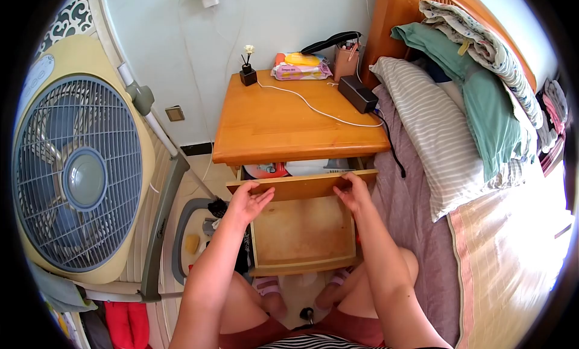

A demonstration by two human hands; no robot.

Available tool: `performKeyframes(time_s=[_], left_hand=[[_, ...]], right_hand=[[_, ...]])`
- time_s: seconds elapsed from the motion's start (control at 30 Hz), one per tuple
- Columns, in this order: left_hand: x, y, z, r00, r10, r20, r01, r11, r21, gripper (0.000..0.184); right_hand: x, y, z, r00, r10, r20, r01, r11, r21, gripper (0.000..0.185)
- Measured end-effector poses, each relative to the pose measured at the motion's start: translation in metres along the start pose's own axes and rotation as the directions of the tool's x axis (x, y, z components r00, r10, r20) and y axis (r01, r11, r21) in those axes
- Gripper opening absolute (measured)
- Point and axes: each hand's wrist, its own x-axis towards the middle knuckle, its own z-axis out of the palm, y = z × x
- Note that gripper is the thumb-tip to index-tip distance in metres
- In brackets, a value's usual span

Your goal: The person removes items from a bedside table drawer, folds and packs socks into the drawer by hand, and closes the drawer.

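Two drawers of a wooden nightstand (pixel 289 132) are pulled out, one above the other. My left hand (pixel 248 203) touches the left end of the upper drawer front (pixel 295 187), its fingers apart and stretched along the wood. At the right end, my right hand (pixel 353 193) rests with one digit at the top edge and other fingers spread against the front. Inside the upper drawer, partly hidden by the nightstand top, lie red and white items (pixel 265 169). Below it, the lower drawer (pixel 301 228) shows a bare wooden bottom between my knees.
A large fan (pixel 84 174) stands left, beside a metal pole. Wipes (pixel 301 67), a black box (pixel 358 94), a small flower vase (pixel 248 76) and a white cable are on the nightstand. A bed with a striped pillow (pixel 428 132) adjoins it at right.
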Motion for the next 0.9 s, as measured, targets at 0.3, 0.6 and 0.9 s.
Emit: performKeyframes(time_s=[0.3, 0.6, 0.9], left_hand=[[0.028, 0.006, 0.0, 0.997, 0.063, 0.04, -0.061, 0.996, -0.068, 0.014], [0.041, 0.007, 0.008, 0.988, 0.149, 0.039, -0.139, 0.973, -0.184, 0.019], [0.037, 0.015, -0.001, 0.981, 0.085, 0.173, -0.053, 0.982, -0.18, 0.018]], right_hand=[[0.026, -0.009, 0.004, 1.0, 0.014, 0.007, -0.015, 0.999, 0.049, 0.011], [0.04, -0.007, 0.001, 0.993, -0.008, 0.115, 0.003, 0.999, 0.046, 0.008], [0.041, -0.005, -0.007, 0.982, 0.002, 0.187, -0.022, 0.994, 0.105, 0.005]])
